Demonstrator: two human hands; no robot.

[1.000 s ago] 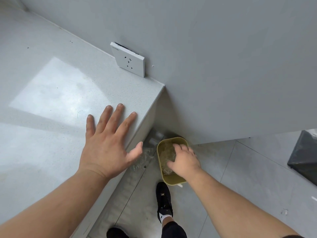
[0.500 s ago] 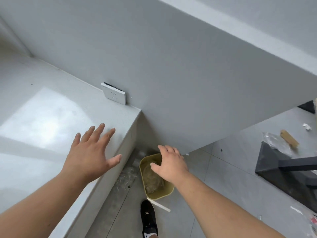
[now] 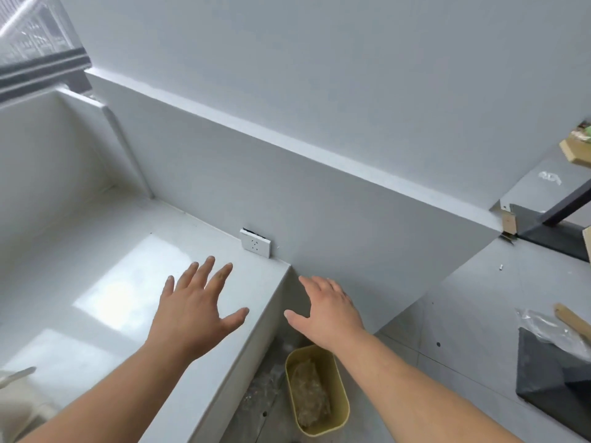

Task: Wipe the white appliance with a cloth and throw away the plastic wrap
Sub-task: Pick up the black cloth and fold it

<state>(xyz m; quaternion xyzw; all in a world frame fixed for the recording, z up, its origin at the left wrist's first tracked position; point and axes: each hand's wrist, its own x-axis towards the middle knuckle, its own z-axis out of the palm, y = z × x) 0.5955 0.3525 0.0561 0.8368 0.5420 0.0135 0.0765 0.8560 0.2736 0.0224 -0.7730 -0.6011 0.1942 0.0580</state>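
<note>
A small yellow bin (image 3: 339, 398) stands on the floor below the counter's end, with crumpled clear plastic wrap (image 3: 311, 395) lying inside it. My right hand (image 3: 329, 310) hovers above the bin, empty, fingers spread. Over the white counter (image 3: 105, 292) near its right edge, my left hand (image 3: 196, 310) is open with fingers apart. At the bottom left corner a sliver of a white object (image 3: 14, 377) shows; I cannot tell what it is.
A white wall socket (image 3: 256, 243) sits where counter meets wall. More clear plastic (image 3: 260, 391) lies on the floor beside the bin. A black metal stand (image 3: 555, 375) with a plastic bag (image 3: 548, 329) and wood pieces is at right. A window is at top left.
My right hand has come up out of the bin, leaving the plastic wrap inside. My left hand has lifted off the counter. The view has tilted upward.
</note>
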